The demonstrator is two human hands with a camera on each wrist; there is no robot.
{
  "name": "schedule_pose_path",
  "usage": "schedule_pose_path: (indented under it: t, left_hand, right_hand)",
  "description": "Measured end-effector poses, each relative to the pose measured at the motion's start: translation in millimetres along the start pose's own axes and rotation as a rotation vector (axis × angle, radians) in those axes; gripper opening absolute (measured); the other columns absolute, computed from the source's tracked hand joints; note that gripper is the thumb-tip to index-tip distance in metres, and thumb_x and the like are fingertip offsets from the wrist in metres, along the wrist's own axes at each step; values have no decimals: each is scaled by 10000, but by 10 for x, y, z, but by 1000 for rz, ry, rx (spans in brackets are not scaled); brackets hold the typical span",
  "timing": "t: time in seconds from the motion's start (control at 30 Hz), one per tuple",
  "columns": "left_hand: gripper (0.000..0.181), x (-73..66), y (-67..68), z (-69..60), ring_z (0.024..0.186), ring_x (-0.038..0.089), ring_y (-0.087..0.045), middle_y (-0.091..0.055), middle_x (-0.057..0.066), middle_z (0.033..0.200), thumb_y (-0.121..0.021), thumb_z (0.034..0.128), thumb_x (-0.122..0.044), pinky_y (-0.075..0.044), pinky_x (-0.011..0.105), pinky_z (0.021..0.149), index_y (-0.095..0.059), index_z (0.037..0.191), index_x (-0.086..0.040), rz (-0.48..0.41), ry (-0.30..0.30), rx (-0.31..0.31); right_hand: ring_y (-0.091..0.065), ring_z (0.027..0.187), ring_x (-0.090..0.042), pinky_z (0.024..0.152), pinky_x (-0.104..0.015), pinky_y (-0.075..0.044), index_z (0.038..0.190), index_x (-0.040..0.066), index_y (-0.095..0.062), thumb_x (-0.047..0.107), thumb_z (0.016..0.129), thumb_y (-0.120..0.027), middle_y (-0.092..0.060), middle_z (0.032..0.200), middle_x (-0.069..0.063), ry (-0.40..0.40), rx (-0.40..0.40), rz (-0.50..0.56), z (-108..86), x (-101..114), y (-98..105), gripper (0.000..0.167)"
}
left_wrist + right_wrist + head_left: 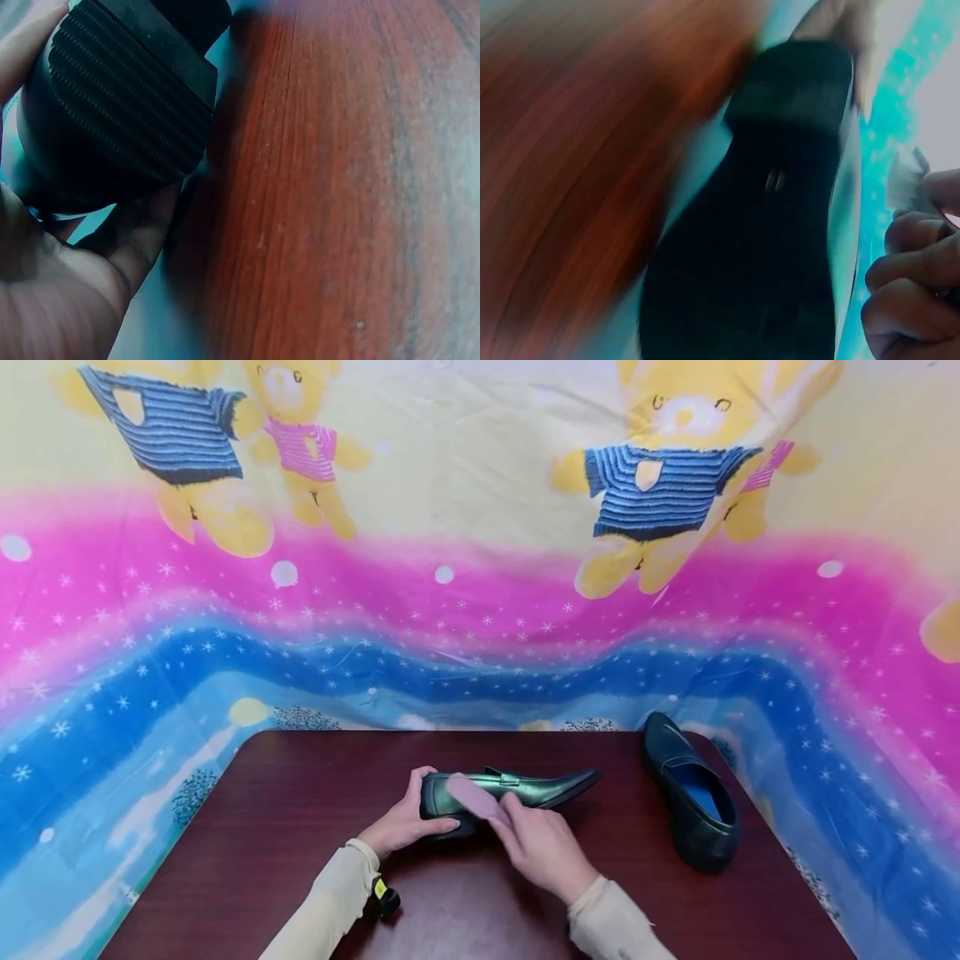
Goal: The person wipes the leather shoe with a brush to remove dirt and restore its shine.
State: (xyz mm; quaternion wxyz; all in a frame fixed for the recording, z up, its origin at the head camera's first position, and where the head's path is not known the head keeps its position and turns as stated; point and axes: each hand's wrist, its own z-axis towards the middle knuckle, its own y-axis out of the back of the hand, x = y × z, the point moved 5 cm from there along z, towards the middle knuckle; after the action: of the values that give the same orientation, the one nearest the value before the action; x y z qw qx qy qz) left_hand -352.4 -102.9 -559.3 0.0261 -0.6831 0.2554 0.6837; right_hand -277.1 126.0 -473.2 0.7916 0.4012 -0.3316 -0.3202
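Observation:
A dark, shiny loafer [536, 788] lies on its side in the middle, toe to the right, its sole [742, 225] facing the right wrist view. My left hand [402, 821] grips it round the heel [127, 105], thumb on the near side. My right hand [546, 847] pinches the handle of a pale pink brush-like tool [474, 797], whose wide end lies over the side of the shoe near the heel; whether it touches cannot be told. In the right wrist view, the fingers of my right hand [915, 285] are curled round the handle.
The other dark loafer [693, 802], with a blue insole, stands on the right side of the brown table [300, 835]. A patterned cloth [465, 610] with bears hangs behind and at both sides. A small black item with a yellow label [384, 896] is at my left wrist.

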Motion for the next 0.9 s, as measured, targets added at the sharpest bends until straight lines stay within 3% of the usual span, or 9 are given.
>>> schedule_pose_path:
  t: [0.23,0.43,0.67,0.9]
  left_hand:
    - [961,1,-6,21,1297,256,-501,-500,146,1418,-912,797,-231,-377,244,1062,-226,1464,-144,-4,-86,-14]
    - [1015,-8,-8,35,1288,239,-512,-486,128,1425,-928,777,-225,-372,177,1037,-212,1488,-118,16,-97,-30]
    - [1036,-26,-9,73,1277,228,-514,-490,114,1396,-934,774,-256,-399,230,1053,-198,1481,-80,63,-135,-16]
    - [1074,5,-7,45,1201,225,-571,-577,99,1308,-943,751,-366,-426,376,1055,-204,1488,-112,118,-80,-50]
  right_hand:
    - [-430,480,-83,448,-262,-316,954,128,-499,281,1045,-617,-456,606,100,71,39,-62,157,339,-354,214]
    - [-479,460,-132,432,-289,-310,947,135,-513,280,1033,-635,-473,578,75,54,19,-98,239,424,-393,208]
    - [-519,468,-163,441,-311,-329,938,151,-524,260,1004,-671,-459,555,78,7,-4,-103,268,437,-408,194]
    - [-501,452,-175,427,-301,-290,933,161,-538,269,988,-690,-467,533,67,-25,-41,-149,240,435,-425,195]
